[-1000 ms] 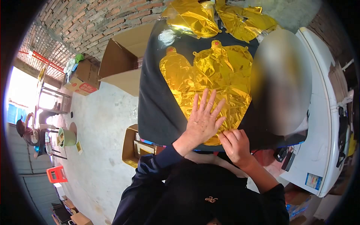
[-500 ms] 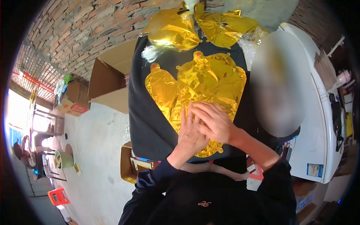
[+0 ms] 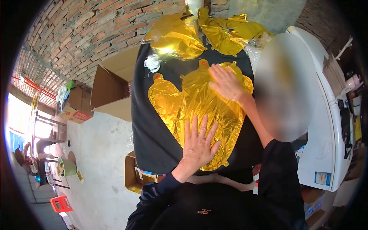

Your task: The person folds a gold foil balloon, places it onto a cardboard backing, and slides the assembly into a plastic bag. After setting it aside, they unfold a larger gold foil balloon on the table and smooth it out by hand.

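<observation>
A flat gold foil balloon (image 3: 199, 99), crown-like with rounded lobes, lies on a black cloth (image 3: 149, 134) over the table. My left hand (image 3: 198, 147) rests on its lower part with fingers spread. Over the upper right lobe is my right hand (image 3: 227, 83), slightly blurred, its fingers stretched out flat and holding nothing. Small tabs stick out along the balloon's edge, some with a red mark. Wrinkles run across the foil between the hands.
More gold foil balloons (image 3: 178, 36) lie at the table's far end, beside a bundle of white string (image 3: 152, 63). An open cardboard box (image 3: 109, 86) stands left of the table, and a smaller box (image 3: 131, 172) sits near its front corner. A white appliance (image 3: 320, 153) is on the right.
My right hand has moved from on top of my left hand up to the balloon's upper right. My left hand stays low on the foil, now with its fingers spread. The foil looks flatter.
</observation>
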A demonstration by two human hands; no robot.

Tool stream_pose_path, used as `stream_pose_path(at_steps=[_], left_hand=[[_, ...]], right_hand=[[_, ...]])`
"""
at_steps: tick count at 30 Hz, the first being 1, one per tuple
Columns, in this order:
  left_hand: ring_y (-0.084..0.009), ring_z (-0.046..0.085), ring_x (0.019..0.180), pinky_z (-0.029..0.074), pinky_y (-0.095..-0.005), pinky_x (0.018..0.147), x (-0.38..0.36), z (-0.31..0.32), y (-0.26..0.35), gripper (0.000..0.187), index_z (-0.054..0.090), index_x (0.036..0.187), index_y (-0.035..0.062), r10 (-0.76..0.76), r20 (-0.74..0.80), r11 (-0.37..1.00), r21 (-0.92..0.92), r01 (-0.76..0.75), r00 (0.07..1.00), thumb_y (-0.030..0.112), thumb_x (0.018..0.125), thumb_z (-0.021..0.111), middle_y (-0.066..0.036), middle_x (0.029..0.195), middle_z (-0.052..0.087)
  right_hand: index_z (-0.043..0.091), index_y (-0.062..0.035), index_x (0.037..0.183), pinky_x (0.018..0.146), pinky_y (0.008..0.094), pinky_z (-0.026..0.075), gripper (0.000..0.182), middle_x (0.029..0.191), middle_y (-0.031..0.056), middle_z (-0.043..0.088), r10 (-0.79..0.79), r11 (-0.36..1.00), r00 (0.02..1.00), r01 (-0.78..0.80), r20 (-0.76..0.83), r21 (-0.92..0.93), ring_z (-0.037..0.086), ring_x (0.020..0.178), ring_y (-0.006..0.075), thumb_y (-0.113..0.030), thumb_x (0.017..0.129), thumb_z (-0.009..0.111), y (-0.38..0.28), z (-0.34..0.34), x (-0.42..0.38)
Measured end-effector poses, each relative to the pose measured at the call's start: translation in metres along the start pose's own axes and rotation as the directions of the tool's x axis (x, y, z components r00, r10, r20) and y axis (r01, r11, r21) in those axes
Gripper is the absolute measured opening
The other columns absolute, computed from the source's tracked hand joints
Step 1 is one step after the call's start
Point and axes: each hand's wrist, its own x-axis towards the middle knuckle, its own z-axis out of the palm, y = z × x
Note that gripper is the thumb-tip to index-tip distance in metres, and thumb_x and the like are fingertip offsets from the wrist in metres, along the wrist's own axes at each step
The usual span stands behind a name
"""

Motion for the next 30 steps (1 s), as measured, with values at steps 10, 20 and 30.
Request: stream_pose_path(at_steps=[10,20,30], left_hand=[[-0.05,0.024,0.159,0.015,-0.0647,0.129,0.0,0.0,0.002,0.067,0.051,0.161,0.0175,-0.005,-0.056,1.0,-0.026,0.004,0.998,0.05,0.103,0.061,-0.023,0.169,0.038],[-0.0497,0.024,0.16,0.015,-0.0642,0.129,0.0,-0.002,0.003,0.069,0.052,0.158,0.0106,0.027,-0.055,0.999,0.041,-0.025,0.998,0.047,0.1,0.064,-0.024,0.169,0.037],[-0.0468,0.026,0.16,0.015,-0.0626,0.13,0.0,-0.005,0.003,0.075,0.048,0.158,0.0009,0.021,-0.036,1.0,0.014,-0.02,0.999,0.044,0.099,0.066,-0.026,0.168,0.037]], right_hand=[[0.055,-0.003,0.152,0.128,0.0513,0.026,0.064,0.165,0.0145,0.048,0.047,0.995,0.999,-0.048,-0.008,-0.093,0.038,0.157,0.0313,-0.046,0.105,0.055,-0.025,-0.072,0.001],[0.074,-0.0136,0.095,0.087,0.0489,0.055,0.012,0.1,0.0086,0.072,-0.146,0.989,0.916,0.149,-0.375,-0.021,0.068,0.098,0.0312,-0.023,0.095,0.067,0.029,-0.068,-0.063],[0.069,-0.0069,0.104,0.086,0.0493,0.057,0.021,0.104,0.0156,0.074,0.406,0.874,0.591,-0.475,-0.697,0.106,0.07,0.1,0.0396,-0.026,0.095,0.068,0.249,-0.03,-0.124]])
